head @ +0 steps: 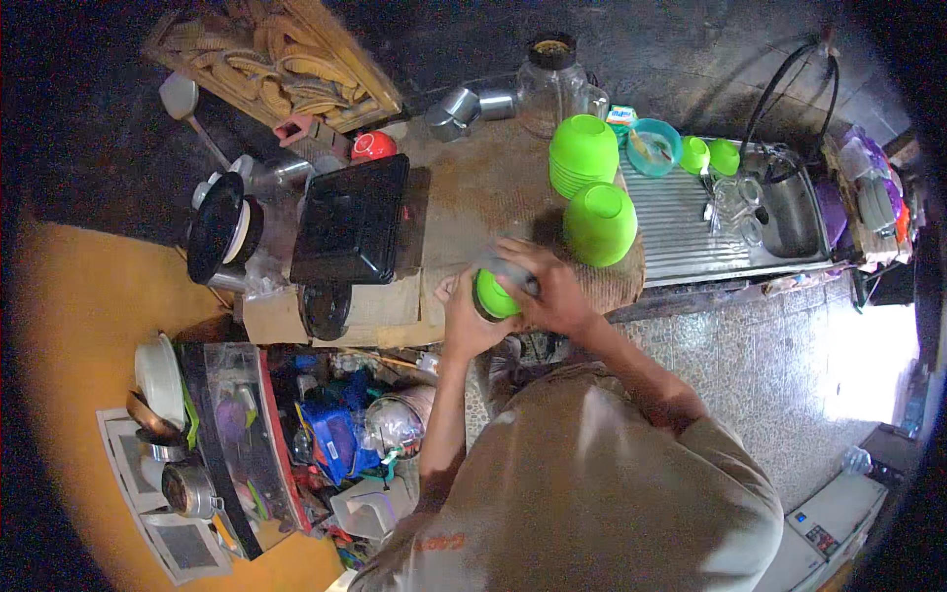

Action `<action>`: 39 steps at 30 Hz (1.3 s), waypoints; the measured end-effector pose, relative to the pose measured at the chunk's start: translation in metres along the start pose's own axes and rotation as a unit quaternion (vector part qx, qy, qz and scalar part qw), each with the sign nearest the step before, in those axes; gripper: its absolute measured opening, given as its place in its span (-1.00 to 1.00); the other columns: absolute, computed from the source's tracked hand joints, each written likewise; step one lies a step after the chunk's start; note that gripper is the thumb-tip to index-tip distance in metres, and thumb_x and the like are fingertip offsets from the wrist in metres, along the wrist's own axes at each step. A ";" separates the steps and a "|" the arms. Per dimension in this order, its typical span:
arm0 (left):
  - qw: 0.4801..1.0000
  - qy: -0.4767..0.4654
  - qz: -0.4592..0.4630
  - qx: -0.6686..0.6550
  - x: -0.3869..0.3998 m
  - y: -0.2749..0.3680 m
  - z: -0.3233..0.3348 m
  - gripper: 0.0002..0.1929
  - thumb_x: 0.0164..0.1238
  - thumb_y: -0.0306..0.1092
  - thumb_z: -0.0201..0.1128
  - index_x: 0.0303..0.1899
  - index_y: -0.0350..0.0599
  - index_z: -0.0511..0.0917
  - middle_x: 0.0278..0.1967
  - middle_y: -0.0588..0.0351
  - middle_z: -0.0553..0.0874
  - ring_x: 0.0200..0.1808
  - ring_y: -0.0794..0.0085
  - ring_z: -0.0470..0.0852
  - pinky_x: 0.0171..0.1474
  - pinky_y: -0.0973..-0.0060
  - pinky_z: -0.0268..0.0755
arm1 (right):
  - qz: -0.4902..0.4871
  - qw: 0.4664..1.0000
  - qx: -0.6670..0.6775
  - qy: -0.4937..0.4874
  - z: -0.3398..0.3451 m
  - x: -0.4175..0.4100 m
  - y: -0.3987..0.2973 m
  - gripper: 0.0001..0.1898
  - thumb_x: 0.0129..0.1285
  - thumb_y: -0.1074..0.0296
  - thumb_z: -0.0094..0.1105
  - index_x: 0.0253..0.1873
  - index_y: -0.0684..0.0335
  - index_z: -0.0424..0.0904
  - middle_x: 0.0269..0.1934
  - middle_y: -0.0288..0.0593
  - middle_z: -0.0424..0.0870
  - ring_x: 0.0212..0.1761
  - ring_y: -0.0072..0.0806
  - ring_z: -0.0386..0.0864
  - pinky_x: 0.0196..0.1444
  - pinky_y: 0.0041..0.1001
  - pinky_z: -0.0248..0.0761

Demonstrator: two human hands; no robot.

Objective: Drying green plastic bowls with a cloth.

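Note:
My left hand grips a small green bowl from its side, just over the front edge of the wooden counter. Over the bowl, my right hand is closed on a grey cloth, blurred and partly covered by the fingers. The cloth appears to press on the bowl. Right of my hands, a green bowl rests upside down. Behind it rises an inverted stack of green bowls.
A teal basin and two small green bowls stand on the ribbed drainboard. Glassware lies beside the steel sink. A glass jar stands behind; a black tray and dark pan are left.

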State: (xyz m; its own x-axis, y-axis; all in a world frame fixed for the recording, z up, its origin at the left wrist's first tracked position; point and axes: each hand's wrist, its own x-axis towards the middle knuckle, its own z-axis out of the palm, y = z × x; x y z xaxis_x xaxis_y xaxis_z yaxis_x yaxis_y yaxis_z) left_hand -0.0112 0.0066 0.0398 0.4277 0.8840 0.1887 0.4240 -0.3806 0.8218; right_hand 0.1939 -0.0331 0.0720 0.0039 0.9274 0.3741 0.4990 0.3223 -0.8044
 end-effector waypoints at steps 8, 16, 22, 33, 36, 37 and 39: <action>0.997 0.037 0.014 0.073 0.011 0.009 0.013 0.03 -0.12 -0.10 0.78 0.47 -0.17 0.45 0.32 -0.11 0.71 0.40 -0.02 0.61 0.50 0.01 0.22 | 0.036 0.999 -0.030 -0.022 -0.018 -0.066 -0.020 -0.26 0.43 0.41 0.36 0.68 0.26 0.39 0.74 0.21 0.27 0.77 0.26 0.20 0.77 -0.01 0.14; 0.988 0.014 0.119 0.101 0.009 0.019 -0.001 0.00 0.01 -0.12 0.76 0.46 -0.29 0.36 0.36 -0.24 0.57 0.42 -0.18 0.51 0.50 -0.02 0.27 | -0.040 0.998 -0.045 -0.021 -0.024 -0.030 -0.008 -0.20 0.40 0.16 0.44 0.70 0.13 0.36 0.73 0.07 0.30 0.74 0.18 0.27 0.76 -0.05 0.18; 0.998 -0.042 0.035 -0.025 0.008 0.006 -0.008 0.05 0.09 -0.13 0.75 0.51 -0.31 0.23 0.35 -0.28 0.47 0.41 -0.21 0.47 0.45 -0.03 0.38 | 0.021 0.997 0.057 -0.044 -0.008 0.013 -0.006 -0.47 0.51 0.22 0.41 0.48 0.26 0.61 0.46 0.12 0.63 0.54 0.04 0.56 0.60 -0.08 0.37; 0.992 0.048 0.069 0.095 0.018 0.020 0.006 0.04 -0.07 -0.31 0.73 0.53 -0.24 0.35 0.41 -0.29 0.51 0.45 -0.26 0.48 0.52 -0.07 0.30 | -0.040 0.998 -0.033 -0.027 -0.017 -0.039 -0.025 -0.38 0.48 0.37 0.36 0.60 0.24 0.51 0.75 0.13 0.27 0.82 0.14 0.13 0.78 0.00 0.14; 0.996 0.044 0.031 0.072 0.022 0.021 0.010 0.06 -0.11 -0.29 0.75 0.51 -0.22 0.36 0.46 -0.28 0.49 0.48 -0.25 0.47 0.56 -0.09 0.23 | -0.008 0.994 -0.081 -0.077 -0.022 -0.069 -0.021 -0.34 0.45 0.45 0.36 0.63 0.23 0.47 0.74 0.14 0.29 0.82 0.12 0.13 0.79 0.00 0.11; 0.998 0.044 -0.001 0.050 0.022 0.023 0.011 0.06 -0.12 -0.27 0.77 0.50 -0.22 0.35 0.49 -0.27 0.49 0.49 -0.25 0.47 0.58 -0.10 0.20 | -0.009 0.994 -0.080 -0.078 -0.023 -0.070 -0.020 -0.34 0.45 0.45 0.36 0.63 0.23 0.47 0.74 0.14 0.29 0.82 0.12 0.13 0.79 0.00 0.11; 0.997 0.057 0.023 0.052 0.016 0.022 0.012 0.06 -0.13 -0.25 0.78 0.48 -0.21 0.35 0.50 -0.26 0.49 0.49 -0.23 0.47 0.56 -0.08 0.24 | 0.007 0.998 -0.002 -0.059 -0.026 -0.070 -0.020 -0.35 0.48 0.48 0.33 0.64 0.22 0.46 0.74 0.13 0.29 0.83 0.08 0.13 0.80 -0.04 0.08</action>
State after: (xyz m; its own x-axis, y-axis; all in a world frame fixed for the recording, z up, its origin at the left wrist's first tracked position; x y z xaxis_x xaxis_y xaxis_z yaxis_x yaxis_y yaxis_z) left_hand 0.0150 0.0094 0.0544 0.3580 0.8879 0.2890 0.4897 -0.4421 0.7515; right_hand 0.2062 -0.1092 0.0734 -0.0909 0.9479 0.3052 0.5032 0.3082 -0.8073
